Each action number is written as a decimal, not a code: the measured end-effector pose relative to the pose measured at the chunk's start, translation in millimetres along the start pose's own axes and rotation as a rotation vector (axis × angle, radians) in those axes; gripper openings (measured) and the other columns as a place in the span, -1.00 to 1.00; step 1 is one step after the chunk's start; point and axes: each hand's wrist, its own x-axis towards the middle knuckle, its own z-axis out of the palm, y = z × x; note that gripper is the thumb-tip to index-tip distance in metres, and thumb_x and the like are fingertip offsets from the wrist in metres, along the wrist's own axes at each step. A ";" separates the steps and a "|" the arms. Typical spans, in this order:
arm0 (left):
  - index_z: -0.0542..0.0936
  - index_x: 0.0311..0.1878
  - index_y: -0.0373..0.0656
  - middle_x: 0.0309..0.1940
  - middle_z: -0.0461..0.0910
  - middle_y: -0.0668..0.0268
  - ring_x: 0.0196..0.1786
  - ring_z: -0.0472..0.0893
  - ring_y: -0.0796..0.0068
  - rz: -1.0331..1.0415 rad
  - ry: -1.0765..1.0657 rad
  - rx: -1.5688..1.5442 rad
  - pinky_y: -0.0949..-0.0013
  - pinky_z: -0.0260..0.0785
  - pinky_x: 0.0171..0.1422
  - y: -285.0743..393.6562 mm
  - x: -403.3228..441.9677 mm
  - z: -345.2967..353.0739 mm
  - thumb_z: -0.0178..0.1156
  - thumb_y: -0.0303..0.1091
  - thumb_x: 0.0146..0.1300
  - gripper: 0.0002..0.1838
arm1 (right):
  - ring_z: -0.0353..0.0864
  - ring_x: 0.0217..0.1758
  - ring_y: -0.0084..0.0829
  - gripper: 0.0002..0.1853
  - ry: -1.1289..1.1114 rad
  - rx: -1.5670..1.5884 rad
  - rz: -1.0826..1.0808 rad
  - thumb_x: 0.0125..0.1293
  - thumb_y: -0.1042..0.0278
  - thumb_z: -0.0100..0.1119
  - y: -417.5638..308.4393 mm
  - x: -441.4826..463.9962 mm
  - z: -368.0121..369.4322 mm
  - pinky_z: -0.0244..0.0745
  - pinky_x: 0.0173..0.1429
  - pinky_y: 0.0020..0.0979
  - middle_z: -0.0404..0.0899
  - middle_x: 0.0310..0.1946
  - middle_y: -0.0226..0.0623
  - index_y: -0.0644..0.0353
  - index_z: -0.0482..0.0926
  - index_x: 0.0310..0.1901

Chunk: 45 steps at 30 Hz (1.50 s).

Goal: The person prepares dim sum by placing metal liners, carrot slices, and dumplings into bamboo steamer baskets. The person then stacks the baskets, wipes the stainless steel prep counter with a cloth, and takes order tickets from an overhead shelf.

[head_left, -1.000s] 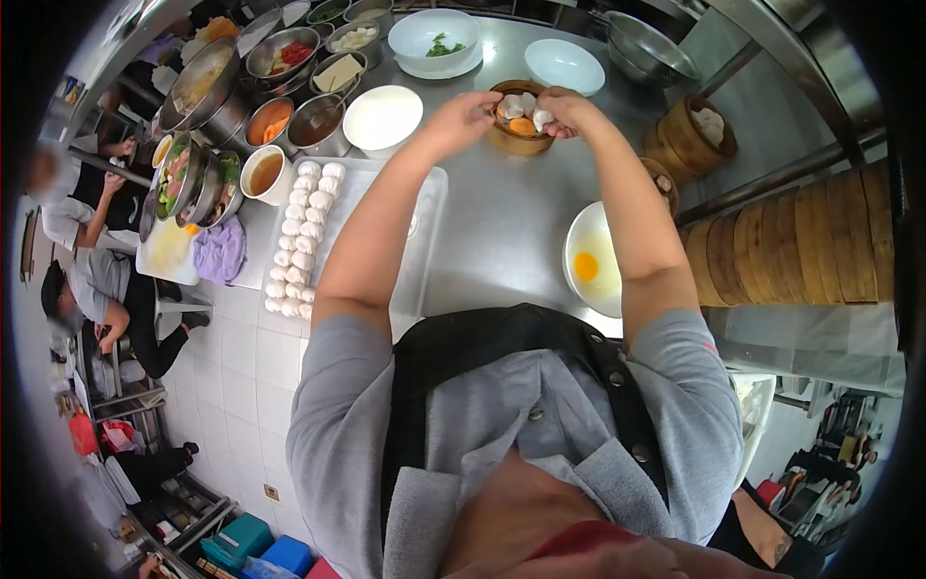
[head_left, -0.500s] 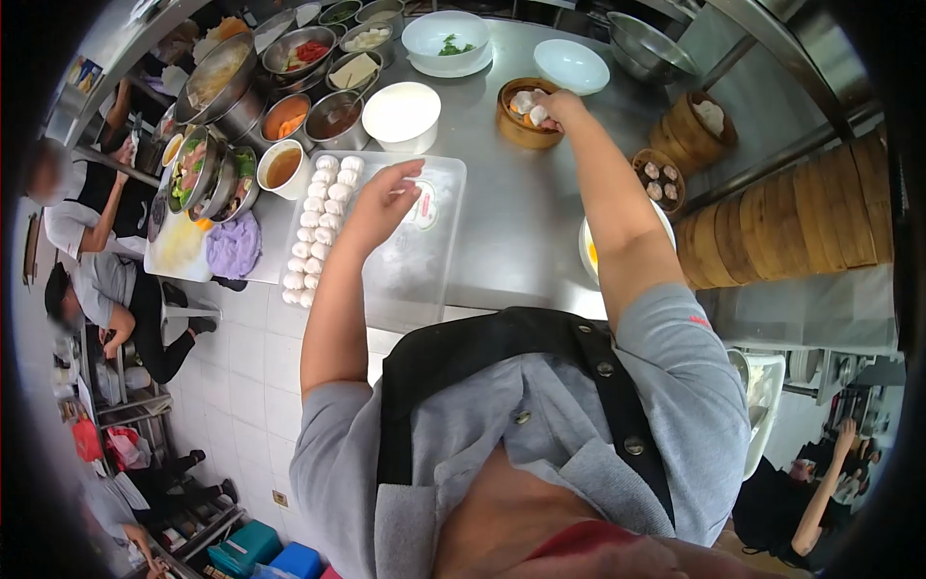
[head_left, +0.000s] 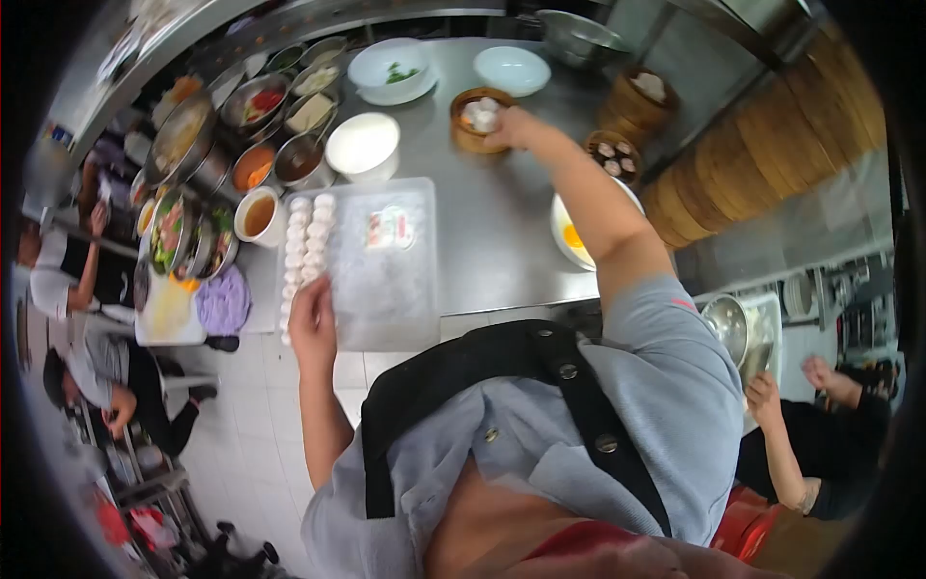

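My right hand (head_left: 518, 128) reaches to the right rim of a small bamboo steamer (head_left: 472, 142) at the back. Its fingers are bent inward over white pieces and something orange, and their tips are partly hidden. Nearer me, my left hand (head_left: 313, 314) is at the near end of two rows of white buns (head_left: 315, 244). Its fingers are curled together against the buns; whatever they may hold does not show. The rows sit along the left side of a clear plastic tray (head_left: 381, 289), which has a printed label (head_left: 390, 228) on its base.
Metal bowls of fillings (head_left: 256, 100), a white tub (head_left: 363, 145) and a cup of brown sauce (head_left: 258, 214) stand left. An egg bowl (head_left: 571, 234), a small steamer of dumplings (head_left: 613, 157) and stacked steamers (head_left: 743, 154) are right. Co-workers (head_left: 820, 425) are at both sides.
My left hand has come back from above the middle of the tray to the near end of the buns, its fingers now curled. My right hand stays at the steamer. The view has shifted.
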 end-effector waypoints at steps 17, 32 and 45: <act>0.58 -0.14 -0.28 -0.22 0.58 0.24 -0.18 0.56 0.45 0.036 0.094 0.133 0.44 0.40 -0.07 5.9 -30.3 1.3 0.05 -0.57 0.31 -0.85 | 0.61 -0.12 -0.08 -0.67 0.398 0.000 -0.049 -0.08 0.39 0.37 53.7 -82.9 -133.2 0.49 0.00 -0.19 0.63 -0.24 -0.05 0.17 0.64 -0.18; 0.59 -0.11 -0.26 -0.24 0.57 0.22 -0.20 0.56 0.42 0.043 0.079 0.201 0.43 0.40 -0.07 9.7 -39.9 11.6 0.04 -0.59 0.29 -0.82 | 0.38 0.29 -0.12 -0.60 0.369 -0.209 0.696 0.31 0.39 -0.04 172.8 -69.8 -189.2 0.43 0.22 -0.17 0.33 0.28 -0.10 0.15 0.42 0.19; 0.58 -0.12 -0.27 -0.24 0.57 0.17 -0.17 0.55 0.28 0.096 0.076 0.309 0.36 0.40 -0.06 9.2 -31.8 2.2 0.05 -0.62 0.25 -0.81 | 0.42 0.25 -0.06 -0.58 0.776 0.342 0.739 0.33 0.18 -0.10 161.5 -79.3 -175.0 0.39 0.22 -0.23 0.48 0.14 0.00 0.24 0.49 0.11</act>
